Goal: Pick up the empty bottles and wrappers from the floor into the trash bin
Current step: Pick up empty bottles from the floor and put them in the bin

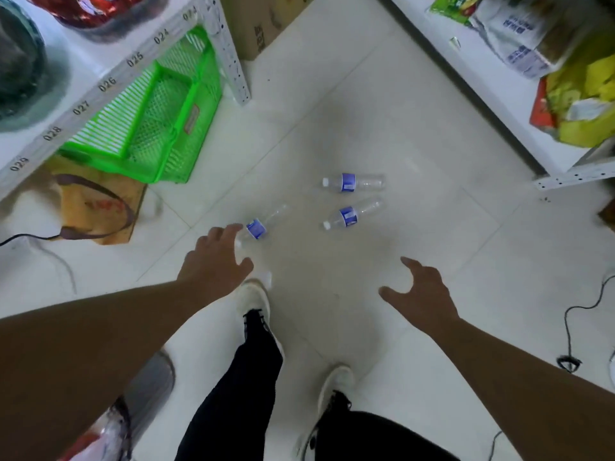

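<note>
Three clear plastic bottles with blue labels lie on the white tiled floor. The nearest bottle (261, 224) lies tilted just past my left hand (216, 257), whose spread fingers overlap its cap end; whether they touch it I cannot tell. A second bottle (352, 214) and a third bottle (354, 182) lie side by side further right. My right hand (421, 289) hovers with fingers spread, below the second bottle and apart from it. No trash bin or wrappers can be made out for certain.
A green plastic basket (156, 118) sits under the left shelf (109, 78), beside a brown paper bag (100, 207). A cardboard box (266, 24) stands at the back. A right shelf (519, 128) holds snack bags. Cables (579, 314) lie at right. My shoes (253, 297) stand below the hands.
</note>
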The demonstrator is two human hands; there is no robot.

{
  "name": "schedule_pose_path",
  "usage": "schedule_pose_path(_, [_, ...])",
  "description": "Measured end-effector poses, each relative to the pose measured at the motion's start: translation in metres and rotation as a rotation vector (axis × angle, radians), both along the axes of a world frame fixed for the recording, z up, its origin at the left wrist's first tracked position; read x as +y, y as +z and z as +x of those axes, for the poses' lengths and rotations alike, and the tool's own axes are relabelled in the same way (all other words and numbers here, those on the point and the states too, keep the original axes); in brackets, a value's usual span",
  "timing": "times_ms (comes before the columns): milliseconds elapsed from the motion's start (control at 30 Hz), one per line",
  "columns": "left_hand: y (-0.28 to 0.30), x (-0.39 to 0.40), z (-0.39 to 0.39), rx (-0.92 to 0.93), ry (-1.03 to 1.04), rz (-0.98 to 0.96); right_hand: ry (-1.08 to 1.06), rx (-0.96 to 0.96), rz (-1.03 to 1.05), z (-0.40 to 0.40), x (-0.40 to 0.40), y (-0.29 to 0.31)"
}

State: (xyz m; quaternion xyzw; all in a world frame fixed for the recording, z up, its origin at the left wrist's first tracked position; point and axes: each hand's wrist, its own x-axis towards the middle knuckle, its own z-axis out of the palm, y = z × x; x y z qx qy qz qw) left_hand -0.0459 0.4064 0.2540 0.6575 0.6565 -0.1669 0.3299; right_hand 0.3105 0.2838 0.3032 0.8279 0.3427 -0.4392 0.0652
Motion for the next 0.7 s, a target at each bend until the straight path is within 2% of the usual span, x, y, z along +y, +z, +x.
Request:
schedule_pose_path(167, [-0.041,0.039,-0.001,0.013,0.072,-0.01,0.145,0.046,0.021,-0.017,0.057,-0.044])
schedule_pose_path(300, [-0.103,0.055,0.03,-0.016,0.11,-0.014,0.302,0.037,0.034,-0.007,0.101,-0.107])
schedule_pose_path(433, [-0.205,0.072,0.059,-0.029,0.145,-0.005,0.489,-0.08,0.062,0.022,0.135,-0.204])
schedule_pose_path(567, [-0.311,0.082,0.067,0.066,0.097,-0.035,0.732,-0.212,0.138,0.052,0.155,-0.307])
schedule_pose_path(700, [-0.368,0.075,0.065,0.125,0.028,-0.011,0.921,-0.358,0.177,0.062,0.149,-0.38])
